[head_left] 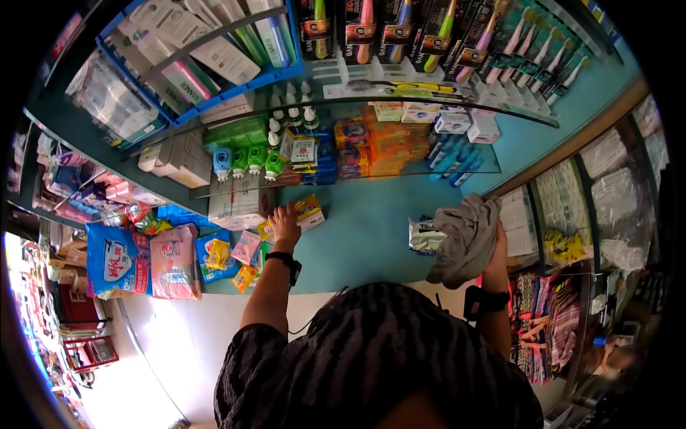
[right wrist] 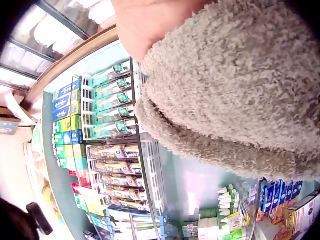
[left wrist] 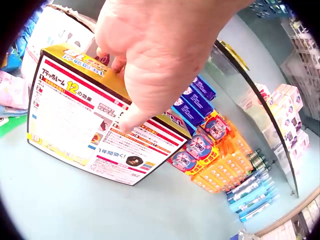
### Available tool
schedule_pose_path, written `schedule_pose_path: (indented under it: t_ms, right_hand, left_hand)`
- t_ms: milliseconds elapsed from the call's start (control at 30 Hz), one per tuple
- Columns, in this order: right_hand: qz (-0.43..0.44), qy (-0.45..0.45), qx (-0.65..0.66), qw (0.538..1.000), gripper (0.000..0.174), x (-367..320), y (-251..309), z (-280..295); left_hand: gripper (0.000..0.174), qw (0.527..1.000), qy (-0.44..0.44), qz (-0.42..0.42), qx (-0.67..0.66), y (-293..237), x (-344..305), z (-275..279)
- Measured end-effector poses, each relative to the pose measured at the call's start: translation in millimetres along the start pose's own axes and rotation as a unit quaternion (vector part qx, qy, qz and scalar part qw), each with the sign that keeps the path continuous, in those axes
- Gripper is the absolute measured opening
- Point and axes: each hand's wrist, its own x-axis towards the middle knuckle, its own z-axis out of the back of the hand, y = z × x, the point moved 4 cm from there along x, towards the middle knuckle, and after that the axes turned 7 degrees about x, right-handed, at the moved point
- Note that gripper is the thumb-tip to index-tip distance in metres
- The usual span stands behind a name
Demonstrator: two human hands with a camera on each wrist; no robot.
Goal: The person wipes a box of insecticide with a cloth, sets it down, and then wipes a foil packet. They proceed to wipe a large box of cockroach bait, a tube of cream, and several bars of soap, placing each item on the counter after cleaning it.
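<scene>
A: Head view, what are the hands doing?

B: Left hand is reaching up to centre-left of frame and gripping a yellow box. The box is sitting on the blue shelf, just below the green-capped bottles. Right hand is holding a bunched grey cloth at centre-right. The cloth is hanging over a silver packet lying on the same shelf. Toothbrush packs are running along the top of frame.

A: Left wrist view?

B: Left hand is filling the upper centre. Its thumb is lying across the printed face of the yellow box and its fingers are curling over the top edge, so it's grasping the box. The box is taking up the left half, tilted. I cannot tell whether its lower edge is touching the shelf. OMO packs are stacked right of centre, with blue boxes just above them.

A: Right wrist view?

B: Grey cloth is covering the upper right. Only a patch of the right hand is showing, at top centre. The fingers are buried in the cloth, and the hand is clutching it. Toothbrush packs are hanging in rows at left and lower centre.
</scene>
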Motion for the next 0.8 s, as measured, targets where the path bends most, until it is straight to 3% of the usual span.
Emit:
schedule_pose_path:
  t_ms: [67,167,200,367,433,533,633,733,800]
  right_hand:
    - [0.006,-0.01,0.009,1.0,0.045,2.8,-3.9,-3.6]
    - [0.011,-0.019,0.011,1.0,0.044,8.7,0.7,-0.1]
    - [0.011,-0.019,0.01,1.0,0.043,12.2,3.4,1.0]
    - [-0.027,-0.001,0.008,1.0,0.044,17.6,20.7,-19.0]
    - [-0.024,0.026,0.001,0.999,0.046,22.0,33.4,-23.8]
    - [0.002,0.044,-0.006,0.999,0.044,16.5,54.6,-20.2]
    - [-0.022,0.047,0.041,0.998,0.044,16.7,81.3,20.1]
    - [0.012,0.047,0.022,0.999,0.044,4.5,103.3,34.8]
    - [0.043,0.027,-0.005,0.999,0.045,-5.4,116.8,45.7]
  left_hand:
    - [0.057,0.997,-0.071,-0.012,0.019,-7.6,-4.0,25.0]
    - [0.05,0.982,0.075,0.045,-0.168,-13.6,1.5,41.0]
    - [0.046,0.965,0.078,0.019,-0.248,-23.3,2.7,51.4]
    - [0.027,0.831,0.087,-0.057,-0.546,-105.9,33.7,123.4]
    - [0.028,0.772,0.117,-0.033,-0.624,-144.0,66.6,148.1]
    - [0.031,0.791,0.114,-0.031,-0.6,-188.2,124.1,148.8]
    - [0.037,0.882,0.088,-0.041,-0.46,-220.4,180.0,135.9]
    - [0.042,0.933,0.135,0.027,-0.333,-242.9,219.8,140.3]
    - [0.045,0.957,0.032,-0.023,-0.286,-252.3,253.0,104.4]
